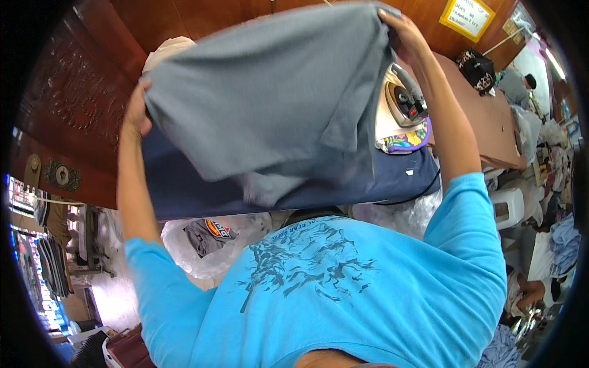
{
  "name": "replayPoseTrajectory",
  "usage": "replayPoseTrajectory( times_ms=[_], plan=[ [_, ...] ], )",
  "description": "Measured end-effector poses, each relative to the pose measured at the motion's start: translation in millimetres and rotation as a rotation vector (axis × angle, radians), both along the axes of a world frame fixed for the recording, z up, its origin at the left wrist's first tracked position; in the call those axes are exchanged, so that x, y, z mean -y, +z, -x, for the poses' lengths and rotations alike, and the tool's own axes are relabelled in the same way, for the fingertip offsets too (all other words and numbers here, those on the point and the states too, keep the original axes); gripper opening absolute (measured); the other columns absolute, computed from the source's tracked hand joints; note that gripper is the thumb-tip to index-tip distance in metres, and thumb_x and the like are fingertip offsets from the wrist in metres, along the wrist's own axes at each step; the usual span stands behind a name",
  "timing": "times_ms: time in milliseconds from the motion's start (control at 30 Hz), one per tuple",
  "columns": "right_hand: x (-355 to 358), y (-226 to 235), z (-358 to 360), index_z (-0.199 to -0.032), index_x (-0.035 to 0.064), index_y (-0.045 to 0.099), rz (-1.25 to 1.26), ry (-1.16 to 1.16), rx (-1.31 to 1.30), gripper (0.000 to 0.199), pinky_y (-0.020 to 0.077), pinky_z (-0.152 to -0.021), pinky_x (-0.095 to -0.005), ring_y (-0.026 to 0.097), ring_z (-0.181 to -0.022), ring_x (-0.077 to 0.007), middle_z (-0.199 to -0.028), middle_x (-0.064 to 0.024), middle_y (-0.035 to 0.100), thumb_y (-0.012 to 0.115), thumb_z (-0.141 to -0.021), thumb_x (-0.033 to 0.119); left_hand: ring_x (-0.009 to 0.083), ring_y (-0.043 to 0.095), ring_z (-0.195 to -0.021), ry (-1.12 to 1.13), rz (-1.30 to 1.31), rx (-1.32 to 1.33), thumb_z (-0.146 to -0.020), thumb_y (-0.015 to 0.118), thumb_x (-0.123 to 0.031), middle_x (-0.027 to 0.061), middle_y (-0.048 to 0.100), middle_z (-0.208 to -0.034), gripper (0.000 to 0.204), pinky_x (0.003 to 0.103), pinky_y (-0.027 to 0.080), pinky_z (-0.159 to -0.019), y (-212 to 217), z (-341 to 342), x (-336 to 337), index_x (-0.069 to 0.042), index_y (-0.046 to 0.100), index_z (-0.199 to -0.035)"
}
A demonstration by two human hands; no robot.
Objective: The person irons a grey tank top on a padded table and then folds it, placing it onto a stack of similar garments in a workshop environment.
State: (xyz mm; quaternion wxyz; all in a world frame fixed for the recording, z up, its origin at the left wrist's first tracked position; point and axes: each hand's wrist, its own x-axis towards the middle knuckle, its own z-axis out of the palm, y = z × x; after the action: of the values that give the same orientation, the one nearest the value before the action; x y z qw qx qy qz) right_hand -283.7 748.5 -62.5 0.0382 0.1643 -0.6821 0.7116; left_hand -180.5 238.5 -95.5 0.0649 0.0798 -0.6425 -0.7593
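Turquoise-sleeved arms lift a soft grey garment (270,98) over a navy-padded ironing board (184,190): left hand (136,113) and right hand (402,34) are each clenched on an upper corner. Even tension would likely settle it flat. A hard, glossy iron (405,101) stands beside it.

Yellow-framed white sign (467,16) on wood wall, top right; clear plastic bag (215,242) below ironing board.

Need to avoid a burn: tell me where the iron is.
In the head view the iron stands right of centre on the dark blue ironing surface, beside the grey garment and below the right hand.
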Motion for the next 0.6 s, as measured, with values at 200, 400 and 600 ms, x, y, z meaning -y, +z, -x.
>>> replayPoseTrajectory(
  times_ms=[200, 400, 600],
  plan=[
    [17, 66, 3, -0.121, 0.0007, 0.047, 0.103, 0.116, -0.203, 0.036, 0.0507, -0.079, -0.0346, 0.06, -0.09, -0.0195, -0.111, -0.0118, 0.057, 0.049, -0.086, 0.006, 0.0212, 0.053, -0.106, 0.049, 0.283, -0.248, -0.09, 0.045, -0.034, 0.0116, 0.052, -0.12, 0.047, 0.035, 0.044, -0.09, 119, 33, 23, 0.001, 0.045, -0.123],
    [-17, 29, -59, -0.115, -0.0003, 0.05, 0.154, 0.138, 0.33, 0.034, 0.0524, -0.076, -0.034, 0.062, -0.084, -0.0183, -0.102, -0.0125, 0.06, 0.052, -0.083, 0.013, 0.0184, 0.059, -0.094, -0.546, -0.148, 0.058, -0.09, 0.046, -0.029, 0.0105, 0.061, -0.104, 0.036, 0.031, 0.048, -0.083, 61, -22, 58, -0.001, 0.055, -0.109],
    [6, -146, -136, -0.105, 0.0006, 0.053, 0.215, -0.036, 0.82, 0.026, 0.0567, -0.07, -0.035, 0.066, -0.078, -0.0209, -0.092, -0.012, 0.064, 0.052, -0.081, 0.012, 0.0254, 0.06, -0.094, -0.429, -0.422, 0.535, -0.086, 0.043, -0.034, 0.0147, 0.061, -0.107, 0.046, 0.038, 0.046, -0.088, -124, -116, 32, 0.002, 0.054, -0.112]
  ],
)
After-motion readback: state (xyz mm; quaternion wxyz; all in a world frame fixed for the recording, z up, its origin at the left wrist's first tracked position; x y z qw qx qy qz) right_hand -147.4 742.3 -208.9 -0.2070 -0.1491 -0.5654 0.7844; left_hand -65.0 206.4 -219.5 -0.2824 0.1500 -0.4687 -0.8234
